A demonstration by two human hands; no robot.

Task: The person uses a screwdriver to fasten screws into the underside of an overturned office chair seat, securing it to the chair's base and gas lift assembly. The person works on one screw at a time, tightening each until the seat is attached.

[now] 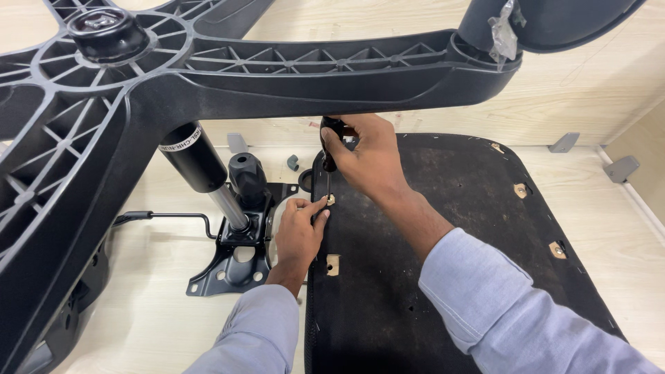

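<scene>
The right hand is closed around the black handle of a screwdriver, held upright with its thin shaft pointing down at a screw hole on the near-left edge of the upturned chair seat. The left hand pinches at the shaft tip, thumb and forefinger pressed together at the hole; whether a screw sits between them cannot be told. The screwdriver appears light and stiff; the bulbous handle is the correct gripping point, while the slim shaft likely needs steadying to stay seated. The seat underside looks like rigid board under dark fabric, probably bulky but stable lying flat on the pale wooden floor. Just left of the seat lies the metal tilt mechanism, with the gas lift cylinder rising from it to the black five-star base; this assembly is judged heavy and top-heavy.
</scene>
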